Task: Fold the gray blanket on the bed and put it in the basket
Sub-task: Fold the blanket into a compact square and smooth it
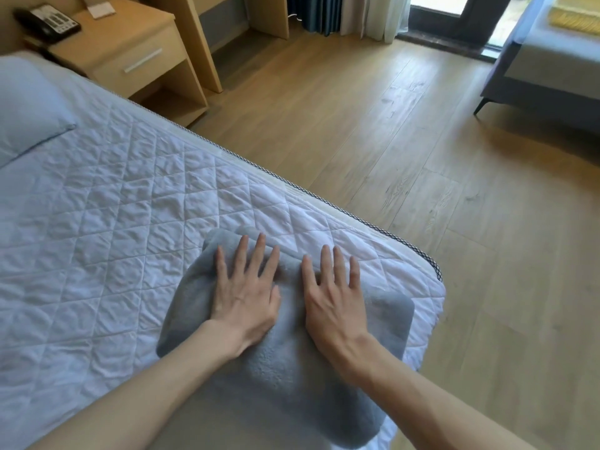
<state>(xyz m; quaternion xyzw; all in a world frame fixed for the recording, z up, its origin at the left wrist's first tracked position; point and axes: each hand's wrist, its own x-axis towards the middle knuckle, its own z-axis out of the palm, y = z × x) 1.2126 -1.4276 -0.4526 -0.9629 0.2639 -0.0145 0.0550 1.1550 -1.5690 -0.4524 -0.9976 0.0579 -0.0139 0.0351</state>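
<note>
While the head camera looks down over one corner of the bed [113, 222], we see the gray blanket [285, 378] lying on the white quilted cover near that corner, folded into a thick, soft bundle whose near end reaches the mattress edge at the bottom of the view. Our left hand [246, 297] lies flat on the far left part of the bundle, fingers straight and spread, palm down on the fabric. Our right hand [334, 303] lies just beside it, not touching it, flat in the same way with its fingers fanned out. Neither hand grips anything; both only press on the blanket from above. Further up the bed we see a pillow [29, 105] at the left edge. Beyond it stands a wooden nightstand [130, 50] with a dark telephone [48, 22] on top. To the right stretches the wooden floor [389, 125], with curtains [324, 14] at the far wall and a gray sofa [552, 69] in the upper right corner.
</note>
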